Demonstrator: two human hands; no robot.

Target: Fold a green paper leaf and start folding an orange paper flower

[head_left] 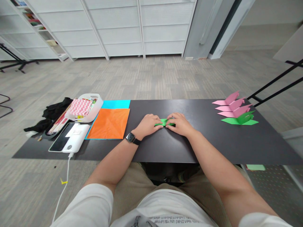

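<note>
A small piece of folded green paper [164,122] lies on the dark table, partly hidden under my fingers. My left hand [149,124] grips its left end, with a black watch [133,138] on that wrist. From the other side my right hand [179,123] grips the right end. Thumbs and fingers of both hands press on the paper, and the fingertips are a short way apart. At the right of the table stand several folded paper birds: pink ones [233,105] in a row and a green one [240,119] nearest me.
Left of my hands lies a stack of orange paper [109,123] over blue paper [117,104]. Beyond it are a white basket [96,115] with a pink zigzag cloth, a white power bank [78,138] with a cable [67,176], and black cloth [56,108]. The table [165,151] ends close to my lap.
</note>
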